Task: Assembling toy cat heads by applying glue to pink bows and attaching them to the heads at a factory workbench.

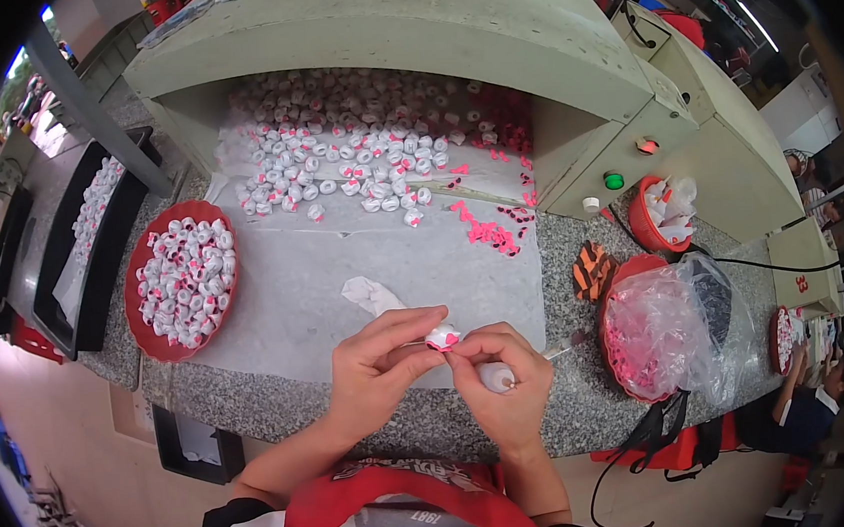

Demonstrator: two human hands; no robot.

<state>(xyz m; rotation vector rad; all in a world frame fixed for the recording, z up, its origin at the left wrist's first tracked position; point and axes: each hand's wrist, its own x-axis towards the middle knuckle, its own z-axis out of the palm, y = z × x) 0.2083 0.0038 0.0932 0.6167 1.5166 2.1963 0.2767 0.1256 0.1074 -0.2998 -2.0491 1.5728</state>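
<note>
Between the fingertips of my left hand (383, 365) is a small rounded white piece (442, 337) with pink on its lower side. My right hand (503, 382) is closed, with thumb and forefinger meeting at that piece. Against the right palm and under the curled fingers lies a small white squeeze bottle (496, 377). Whether the right fingertips also pinch a tiny part cannot be made out. Just beyond my hands a crumpled white cloth (370, 295) lies on the pale work sheet (288, 285).
Many similar white-and-pink pieces (333, 161) stand under the grey-green hood (391, 25). Loose pink bits (490, 234) lie at their right. A red bowl (135, 314) of pieces sits left; a red tray (633, 267) with plastic bags, an orange-black cloth (593, 269) and a red cup (644, 224) sit right.
</note>
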